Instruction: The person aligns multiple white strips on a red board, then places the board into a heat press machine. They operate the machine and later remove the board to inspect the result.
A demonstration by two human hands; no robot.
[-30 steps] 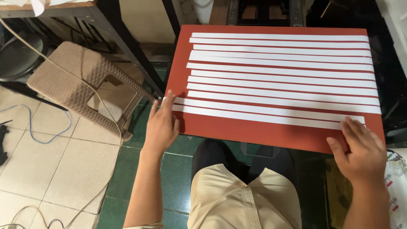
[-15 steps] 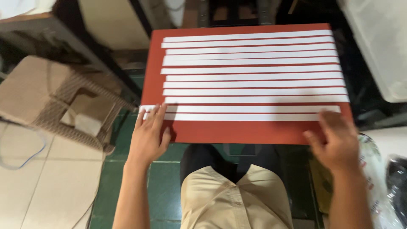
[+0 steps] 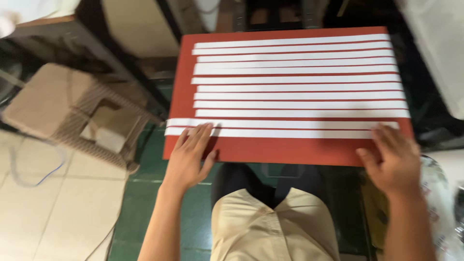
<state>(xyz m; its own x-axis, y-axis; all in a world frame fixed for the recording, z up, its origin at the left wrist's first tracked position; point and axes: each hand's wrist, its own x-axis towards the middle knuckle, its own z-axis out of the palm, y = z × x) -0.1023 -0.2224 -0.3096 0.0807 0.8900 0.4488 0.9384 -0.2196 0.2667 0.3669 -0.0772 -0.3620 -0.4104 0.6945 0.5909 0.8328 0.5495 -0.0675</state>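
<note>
Both nearest strips point(image 3: 285, 128) now jut past the board's point(image 3: 290, 152) left edge. Left hand point(image 3: 191, 157) lies flat, fingers point(image 3: 200, 135) spread on their left ends; right hand point(image 3: 394, 162), fingers spread, presses the right ends.

Bare red board point(image 3: 290, 153) below the white strips point(image 3: 295, 87); brown stool point(image 3: 72, 113) well left.

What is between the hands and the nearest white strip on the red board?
Nothing visible. The left hand already lies with its fingers on the strip at its left end. The right hand touches its right end. The red board is bare below.
</note>
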